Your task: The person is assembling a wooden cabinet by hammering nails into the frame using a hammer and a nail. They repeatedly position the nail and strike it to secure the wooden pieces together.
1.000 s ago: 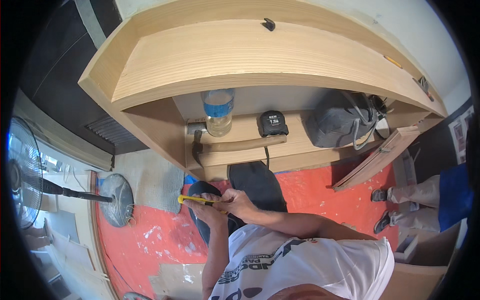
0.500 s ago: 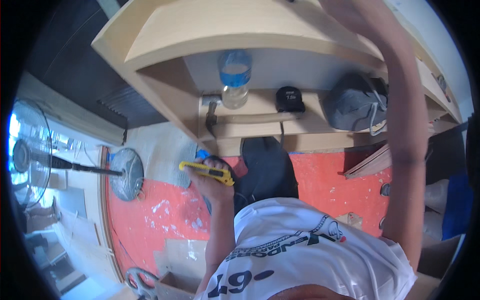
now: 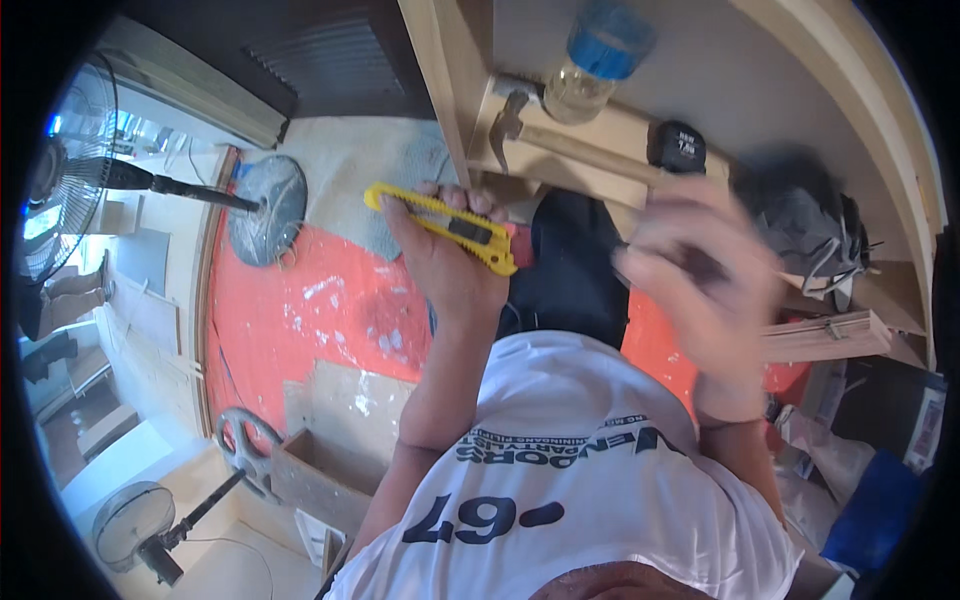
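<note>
My left hand (image 3: 452, 275) is closed around a yellow utility knife (image 3: 470, 232), palm up, out in front of my body. Whether its blade is out, I cannot make out. My right hand (image 3: 710, 280) is smeared by motion in front of the shelf unit, its fingers seemingly curled; a small dark spot shows at its fingertips, too blurred to name. Behind it on the wooden shelf (image 3: 630, 115) lie a claw hammer (image 3: 585, 150) and a black tape measure (image 3: 678, 147). A clear bottle with a blue label (image 3: 583, 85) stands beside the hammer head.
A dark grey bag-like item (image 3: 800, 215) with cords sits at the shelf's right end. Wooden boards (image 3: 830, 338) lie below it. On the left, a standing fan's round base (image 3: 268, 210) rests by the red floor (image 3: 290, 300). An open wooden box (image 3: 325, 470) is at lower left.
My right arm has come down from the top of the shelf unit to in front of my chest. My left hand has risen slightly with the utility knife. The view has turned leftward.
</note>
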A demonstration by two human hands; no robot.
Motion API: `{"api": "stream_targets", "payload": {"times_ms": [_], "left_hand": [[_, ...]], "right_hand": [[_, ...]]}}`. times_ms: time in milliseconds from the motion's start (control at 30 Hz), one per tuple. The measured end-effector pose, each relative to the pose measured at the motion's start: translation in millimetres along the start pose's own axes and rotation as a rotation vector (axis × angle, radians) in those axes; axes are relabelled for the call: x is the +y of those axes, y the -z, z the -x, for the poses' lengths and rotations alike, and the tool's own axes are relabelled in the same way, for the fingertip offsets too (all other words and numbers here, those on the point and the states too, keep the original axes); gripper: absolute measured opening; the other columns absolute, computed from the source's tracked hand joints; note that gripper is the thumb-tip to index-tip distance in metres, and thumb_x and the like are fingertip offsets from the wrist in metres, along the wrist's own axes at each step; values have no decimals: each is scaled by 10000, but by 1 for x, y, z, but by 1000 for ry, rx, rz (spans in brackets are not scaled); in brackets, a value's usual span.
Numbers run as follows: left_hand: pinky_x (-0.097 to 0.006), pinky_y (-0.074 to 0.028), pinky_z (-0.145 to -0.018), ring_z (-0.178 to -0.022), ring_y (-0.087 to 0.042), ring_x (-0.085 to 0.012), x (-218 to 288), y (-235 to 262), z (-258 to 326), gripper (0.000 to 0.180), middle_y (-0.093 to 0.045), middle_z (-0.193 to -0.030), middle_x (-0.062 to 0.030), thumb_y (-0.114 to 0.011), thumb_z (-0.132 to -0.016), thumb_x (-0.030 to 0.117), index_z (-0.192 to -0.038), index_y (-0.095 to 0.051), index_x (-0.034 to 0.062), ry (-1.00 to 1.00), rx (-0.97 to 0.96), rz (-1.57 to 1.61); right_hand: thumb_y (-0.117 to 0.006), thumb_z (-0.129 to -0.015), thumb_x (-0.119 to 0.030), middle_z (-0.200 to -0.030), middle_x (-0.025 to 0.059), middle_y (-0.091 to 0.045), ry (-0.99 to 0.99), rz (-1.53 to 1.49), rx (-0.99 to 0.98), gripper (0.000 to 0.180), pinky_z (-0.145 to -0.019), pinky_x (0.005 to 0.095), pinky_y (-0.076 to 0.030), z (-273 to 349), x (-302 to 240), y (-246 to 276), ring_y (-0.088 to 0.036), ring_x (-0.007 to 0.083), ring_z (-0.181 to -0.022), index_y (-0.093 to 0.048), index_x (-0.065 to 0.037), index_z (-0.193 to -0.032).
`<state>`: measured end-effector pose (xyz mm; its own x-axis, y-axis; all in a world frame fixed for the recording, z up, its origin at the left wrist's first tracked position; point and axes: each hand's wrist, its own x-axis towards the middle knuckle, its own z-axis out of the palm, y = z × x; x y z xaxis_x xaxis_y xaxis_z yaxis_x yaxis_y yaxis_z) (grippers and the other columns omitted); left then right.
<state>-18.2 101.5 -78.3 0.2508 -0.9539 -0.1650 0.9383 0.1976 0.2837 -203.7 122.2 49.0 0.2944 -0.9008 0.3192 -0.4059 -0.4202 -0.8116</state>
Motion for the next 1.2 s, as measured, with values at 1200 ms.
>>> {"api": "stream_targets", "payload": {"times_ms": [1200], "left_hand": [[-334, -467, -562, -622, -508, -175, -34, 34, 10, 403, -487, -759, -34, -395, -1032, 522, -975, -439, 125, 28, 301, -187]], "right_hand": [[-688, -903, -46, -910, 99, -700, -470, -506, -3, 224, -704, 266, -574, 58, 113, -117, -665, 114, -784, -671, 53, -1103]]}}
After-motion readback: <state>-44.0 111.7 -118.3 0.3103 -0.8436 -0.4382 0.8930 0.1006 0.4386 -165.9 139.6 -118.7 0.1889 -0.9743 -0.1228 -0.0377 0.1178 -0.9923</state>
